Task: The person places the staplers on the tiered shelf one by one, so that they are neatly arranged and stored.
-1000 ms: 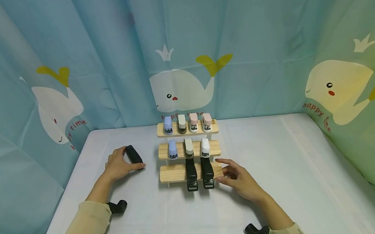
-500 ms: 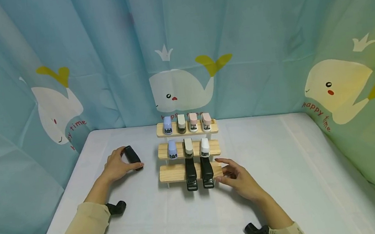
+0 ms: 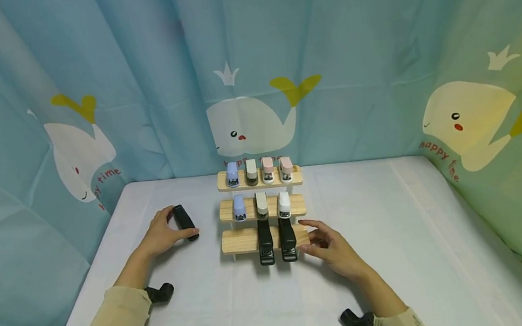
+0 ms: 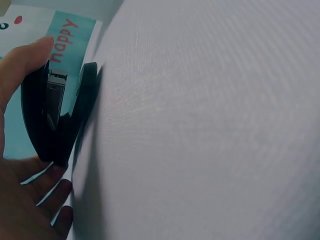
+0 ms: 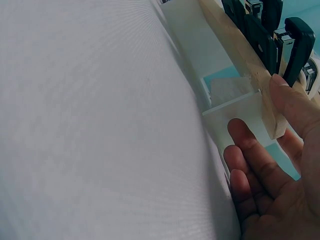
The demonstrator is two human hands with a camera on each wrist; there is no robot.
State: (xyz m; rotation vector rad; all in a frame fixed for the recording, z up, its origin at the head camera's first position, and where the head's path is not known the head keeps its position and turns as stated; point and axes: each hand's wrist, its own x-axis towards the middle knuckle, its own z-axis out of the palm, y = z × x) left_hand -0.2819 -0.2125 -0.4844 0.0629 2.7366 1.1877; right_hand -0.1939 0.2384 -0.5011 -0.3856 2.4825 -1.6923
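Observation:
At the table's left, my left hand (image 3: pixel 159 235) holds a black stapler (image 3: pixel 185 223) between thumb and fingers. In the left wrist view the stapler (image 4: pixel 60 112) stands with its arms spread apart, thumb (image 4: pixel 25 60) at one end and fingertips at the other. My right hand (image 3: pixel 332 249) grips the right end of the lowest shelf of a three-tier wooden rack (image 3: pixel 239 240). In the right wrist view the thumb lies at the top edge of the wooden shelf (image 5: pixel 240 55), with fingers below by the white support. Two black staplers (image 3: pixel 265 243) lie on that lowest shelf, overhanging its front.
The middle shelf bears a blue mini stapler (image 3: pixel 239 208), a beige one (image 3: pixel 261 205) and a white one (image 3: pixel 283 203). Several mini staplers, including a pink one (image 3: pixel 268 170), line the top shelf. A whale-print curtain (image 3: pixel 348 38) encloses the white table (image 3: pixel 397 233).
My left hand and the black stapler have shifted very slightly toward me. The right hand stays at the rack, and the head view has moved a little.

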